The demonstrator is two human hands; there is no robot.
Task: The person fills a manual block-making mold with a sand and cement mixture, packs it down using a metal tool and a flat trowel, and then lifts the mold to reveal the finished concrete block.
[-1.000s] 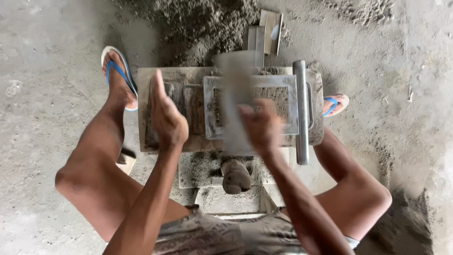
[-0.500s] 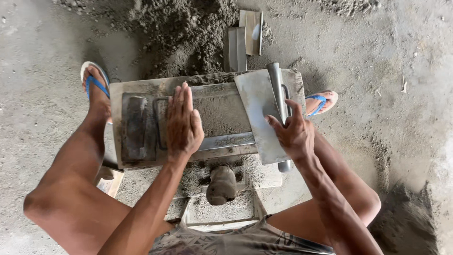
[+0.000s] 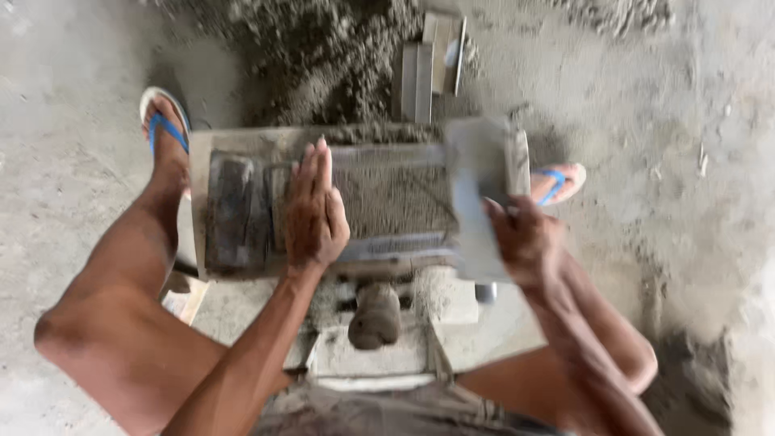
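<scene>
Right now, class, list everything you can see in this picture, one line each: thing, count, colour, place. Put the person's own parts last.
Block mould: one, grey metal frame, centre, packed with grey mix.
Flat metal plate: one, pale grey, blurred, at the mould's right end.
Heap of damp mix: one, dark grey, on the floor behind the mould.
Spare mould parts: a few, grey, lying by the heap.
Rounded handle: one, brown-grey, below the mould.
Flip-flops: two, blue straps, either side of the mould.
Concrete floor: grey, all around.
Left hand: flat on the mould.
Right hand: grips the plate.
</scene>
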